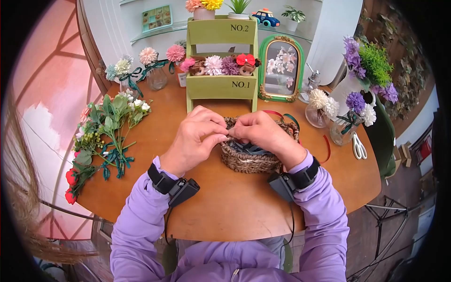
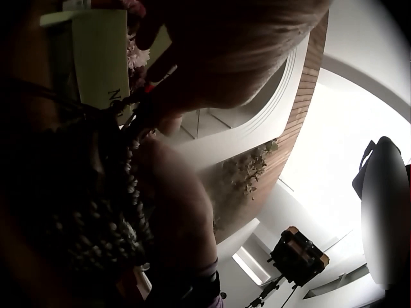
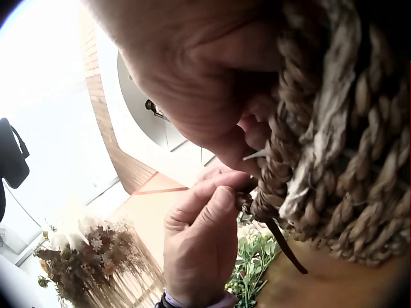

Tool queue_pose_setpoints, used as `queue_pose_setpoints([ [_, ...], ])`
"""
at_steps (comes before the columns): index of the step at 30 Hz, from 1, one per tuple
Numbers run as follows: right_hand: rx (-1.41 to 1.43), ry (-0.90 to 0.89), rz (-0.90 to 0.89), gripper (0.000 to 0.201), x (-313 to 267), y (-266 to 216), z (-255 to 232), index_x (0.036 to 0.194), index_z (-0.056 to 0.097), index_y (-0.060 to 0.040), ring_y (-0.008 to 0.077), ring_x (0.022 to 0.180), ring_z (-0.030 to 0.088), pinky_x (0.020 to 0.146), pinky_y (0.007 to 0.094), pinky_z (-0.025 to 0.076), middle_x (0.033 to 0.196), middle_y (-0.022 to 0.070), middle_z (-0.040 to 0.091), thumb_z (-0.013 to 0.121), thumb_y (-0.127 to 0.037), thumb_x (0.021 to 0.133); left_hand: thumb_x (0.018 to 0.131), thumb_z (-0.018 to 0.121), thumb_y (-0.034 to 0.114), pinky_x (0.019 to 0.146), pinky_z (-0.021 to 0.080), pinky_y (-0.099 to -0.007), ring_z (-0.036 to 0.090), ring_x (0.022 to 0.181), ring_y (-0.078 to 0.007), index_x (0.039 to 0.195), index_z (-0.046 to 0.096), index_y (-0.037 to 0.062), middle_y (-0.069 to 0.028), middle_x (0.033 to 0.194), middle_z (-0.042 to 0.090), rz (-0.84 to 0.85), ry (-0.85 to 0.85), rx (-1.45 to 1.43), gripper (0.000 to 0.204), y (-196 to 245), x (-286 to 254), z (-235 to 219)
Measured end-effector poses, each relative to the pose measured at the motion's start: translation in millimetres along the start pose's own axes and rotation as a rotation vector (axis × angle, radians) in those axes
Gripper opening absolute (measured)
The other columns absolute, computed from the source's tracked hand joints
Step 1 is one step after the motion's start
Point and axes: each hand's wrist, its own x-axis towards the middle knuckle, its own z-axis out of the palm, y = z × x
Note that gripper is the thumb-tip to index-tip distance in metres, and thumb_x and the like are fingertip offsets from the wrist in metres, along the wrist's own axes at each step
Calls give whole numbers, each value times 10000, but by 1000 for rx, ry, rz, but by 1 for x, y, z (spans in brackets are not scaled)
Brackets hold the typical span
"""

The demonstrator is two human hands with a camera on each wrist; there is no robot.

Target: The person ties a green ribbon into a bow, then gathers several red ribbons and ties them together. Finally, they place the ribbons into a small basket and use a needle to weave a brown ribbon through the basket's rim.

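Observation:
A brown braided basket (image 1: 250,160) stands on the table, with bluish-grey material (image 1: 251,148) inside. Both hands meet over its left end. My left hand (image 1: 196,136) pinches at the rim between thumb and index finger, fingertips right at the braid. From the other side my right hand (image 1: 260,131) comes in with fingers bent, pinching at the same spot. Up close in the right wrist view, a thin dark strip (image 3: 287,247) hangs from the rim beside the left hand's fingertips. What small piece the fingertips hold, I cannot tell.
Red ribbon (image 1: 327,149) and green ribbon (image 1: 293,120) trail by the basket. Artificial flowers (image 1: 110,122) lie on the left. Behind stand a green two-tier shelf (image 1: 221,89) and a framed flower picture (image 1: 282,68). Glass vases (image 1: 341,131) and white-handled scissors (image 1: 359,146) are on the right.

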Motion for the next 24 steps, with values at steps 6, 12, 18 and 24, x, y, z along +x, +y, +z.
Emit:
queue_pose_setpoints([
  [6,186,32,-13,295,4,3,-16,793,673,25,79,600,525,555,248,426,698,15,624,653,-254,885,789,671,-48,807,493,-315,621,887,-189,969,680,-22,-91,939,671,-218,88,-236,182,1,-3,5],
  [12,486,92,-67,248,-4,-22,-20,885,653,-7,81,607,579,551,215,438,770,49,674,607,-239,959,805,677,-39,711,504,-269,629,785,-158,915,674,-32,-92,876,661,-238,238,-215,110,0,-1,10],
  [18,412,-55,-268,271,-3,-26,-9,1077,616,-2,76,822,602,695,220,463,1012,64,685,556,-253,993,826,681,-24,711,508,-263,626,772,-138,927,658,-49,-68,862,662,-273,218,-257,106,-2,0,15],
  [24,368,-55,-266,280,0,-22,-3,1083,613,7,77,858,585,719,219,461,1015,57,670,543,-252,1002,857,689,38,682,499,-226,619,794,-88,1036,599,-7,-52,898,670,-666,134,-630,206,-6,-1,17],
])
